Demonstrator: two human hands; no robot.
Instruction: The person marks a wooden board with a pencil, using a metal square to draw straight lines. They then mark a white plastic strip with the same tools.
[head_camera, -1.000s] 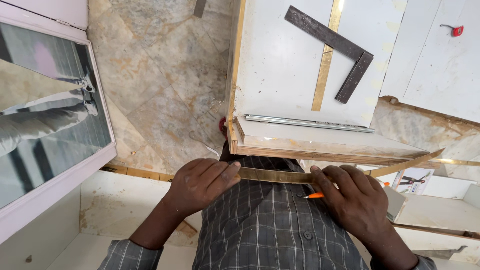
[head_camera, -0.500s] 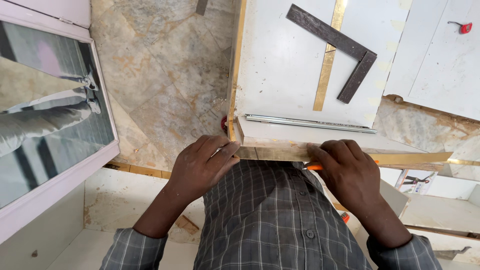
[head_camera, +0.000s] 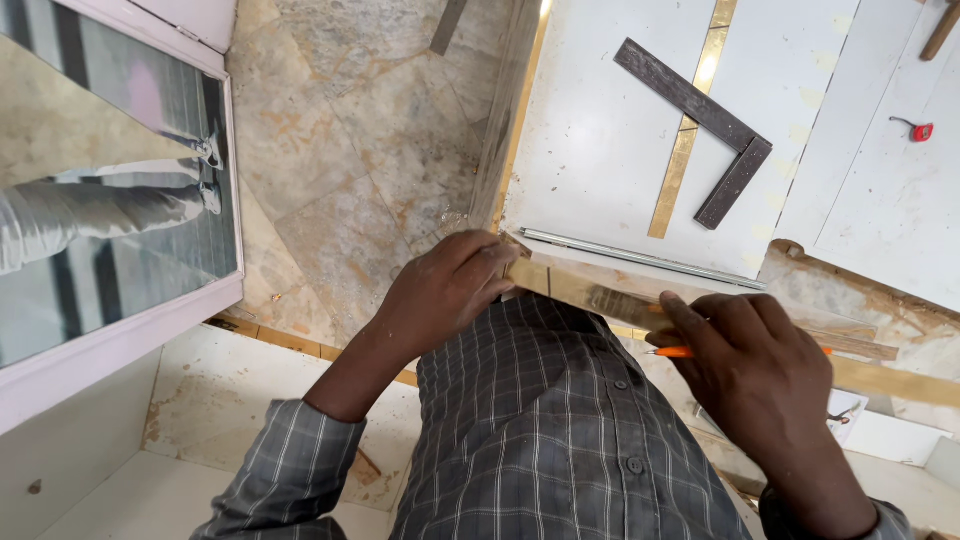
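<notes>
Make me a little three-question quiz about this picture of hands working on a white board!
1. True or false: the dark metal square lies on the white board.
2. Which hand holds the orange pencil? A) left hand B) right hand C) neither
3. Fill the gap: both hands rest on a long ____ strip at the board's near edge.

Key
1. True; it lies flat, across a gold inlay band.
2. B; the pencil pokes out from under the right hand.
3. Gold; the left hand presses its end, the right hand covers it further along.
</notes>
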